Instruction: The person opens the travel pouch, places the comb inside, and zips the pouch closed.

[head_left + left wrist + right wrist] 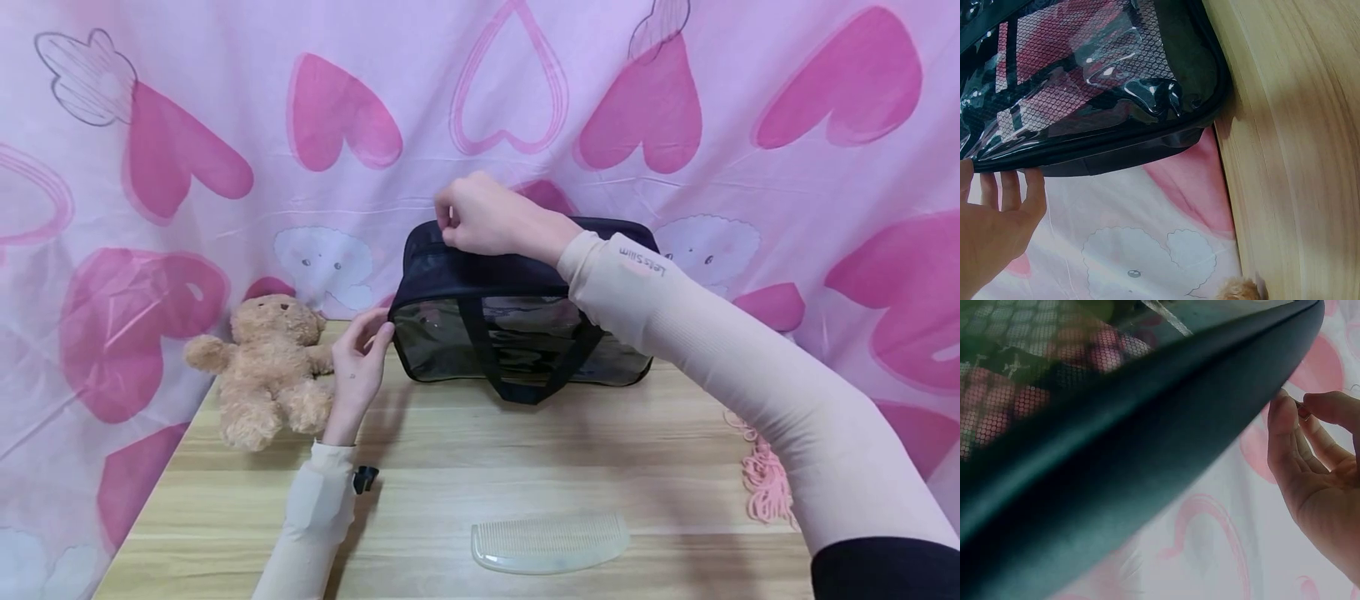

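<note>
A black toiletry bag (517, 275) with see-through panels stands at the back of the wooden table. Its front strap handle (525, 395) hangs down. My left hand (358, 362) grips the bag's left edge, thumb in front and fingers behind, as the left wrist view also shows. Over the top of the bag, toward its left end, is my right hand (487, 215). In the right wrist view its thumb and fingers pinch a small dark zipper pull (1302, 411), partly hidden by the fingertips. Mesh shows through the clear panel (1085, 56).
A brown teddy bear (273, 367) sits at the left. Near the front lies a pale translucent comb (551, 543). Pink cord (767, 483) lies at the right, partly behind my right arm. A heart-patterned curtain (345, 112) hangs behind the table.
</note>
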The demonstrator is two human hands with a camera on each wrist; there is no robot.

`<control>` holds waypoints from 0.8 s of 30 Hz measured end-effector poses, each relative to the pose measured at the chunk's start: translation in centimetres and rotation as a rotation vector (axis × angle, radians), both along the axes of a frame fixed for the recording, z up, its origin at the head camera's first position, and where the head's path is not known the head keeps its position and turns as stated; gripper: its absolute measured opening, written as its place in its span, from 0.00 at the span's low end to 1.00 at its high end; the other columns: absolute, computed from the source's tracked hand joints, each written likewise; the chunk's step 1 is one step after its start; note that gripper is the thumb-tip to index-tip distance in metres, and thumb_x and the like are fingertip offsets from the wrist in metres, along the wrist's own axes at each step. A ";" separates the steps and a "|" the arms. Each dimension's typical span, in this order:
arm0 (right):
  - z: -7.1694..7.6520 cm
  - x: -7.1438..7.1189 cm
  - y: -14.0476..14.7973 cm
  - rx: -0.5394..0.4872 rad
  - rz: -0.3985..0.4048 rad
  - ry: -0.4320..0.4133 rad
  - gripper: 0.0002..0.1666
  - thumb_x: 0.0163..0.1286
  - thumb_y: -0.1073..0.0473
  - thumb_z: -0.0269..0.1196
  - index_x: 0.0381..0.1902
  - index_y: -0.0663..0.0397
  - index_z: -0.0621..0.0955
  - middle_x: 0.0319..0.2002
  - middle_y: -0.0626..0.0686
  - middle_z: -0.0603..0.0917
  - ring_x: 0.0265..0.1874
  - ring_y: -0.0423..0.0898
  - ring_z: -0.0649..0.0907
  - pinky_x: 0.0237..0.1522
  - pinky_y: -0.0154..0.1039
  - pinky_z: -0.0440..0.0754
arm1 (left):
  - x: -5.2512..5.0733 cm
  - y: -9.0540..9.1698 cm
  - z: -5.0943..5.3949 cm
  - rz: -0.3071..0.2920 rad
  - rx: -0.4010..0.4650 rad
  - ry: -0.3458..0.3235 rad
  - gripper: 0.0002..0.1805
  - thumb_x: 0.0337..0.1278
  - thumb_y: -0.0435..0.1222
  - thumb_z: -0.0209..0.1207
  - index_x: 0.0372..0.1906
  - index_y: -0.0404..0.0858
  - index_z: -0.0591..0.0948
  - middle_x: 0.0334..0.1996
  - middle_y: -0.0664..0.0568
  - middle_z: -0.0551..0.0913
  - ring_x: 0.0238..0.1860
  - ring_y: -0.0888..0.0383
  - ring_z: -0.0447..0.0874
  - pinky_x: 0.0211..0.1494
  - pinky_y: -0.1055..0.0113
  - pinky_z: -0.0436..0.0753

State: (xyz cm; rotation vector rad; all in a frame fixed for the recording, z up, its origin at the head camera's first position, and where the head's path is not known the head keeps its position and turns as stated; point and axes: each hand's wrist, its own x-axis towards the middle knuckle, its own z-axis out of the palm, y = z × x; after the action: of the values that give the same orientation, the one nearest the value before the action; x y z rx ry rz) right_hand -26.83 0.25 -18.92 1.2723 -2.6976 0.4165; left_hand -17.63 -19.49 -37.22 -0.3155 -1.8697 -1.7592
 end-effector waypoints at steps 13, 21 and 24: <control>-0.1 -0.1 -0.3 -0.002 -0.002 -0.017 0.07 0.63 0.63 0.58 0.29 0.58 0.82 0.29 0.53 0.82 0.31 0.47 0.78 0.37 0.39 0.77 | 0.0 -0.2 -0.1 -0.002 -0.006 -0.014 0.12 0.59 0.21 0.56 0.47 0.18 0.76 0.40 0.60 0.80 0.43 0.64 0.80 0.43 0.74 0.79; 0.2 0.2 -0.6 -0.012 0.005 -0.047 0.10 0.63 0.62 0.58 0.40 0.60 0.82 0.31 0.53 0.84 0.31 0.44 0.80 0.39 0.38 0.77 | -0.1 -0.2 -0.1 -0.003 -0.010 0.003 0.12 0.59 0.21 0.56 0.47 0.18 0.76 0.40 0.56 0.80 0.43 0.64 0.80 0.43 0.74 0.79; 0.3 0.6 -0.5 -0.019 0.018 -0.063 0.10 0.64 0.62 0.58 0.41 0.60 0.82 0.32 0.53 0.84 0.33 0.44 0.80 0.41 0.38 0.77 | -0.1 -0.2 -0.2 -0.007 -0.007 0.007 0.12 0.59 0.21 0.56 0.47 0.18 0.76 0.41 0.54 0.81 0.42 0.64 0.80 0.43 0.74 0.80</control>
State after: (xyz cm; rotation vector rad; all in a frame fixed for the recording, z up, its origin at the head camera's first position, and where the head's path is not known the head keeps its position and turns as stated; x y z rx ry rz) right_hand -26.23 -0.23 -18.59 1.3005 -2.7289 0.4909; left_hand -17.73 -19.72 -37.43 -0.3307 -1.8723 -1.7548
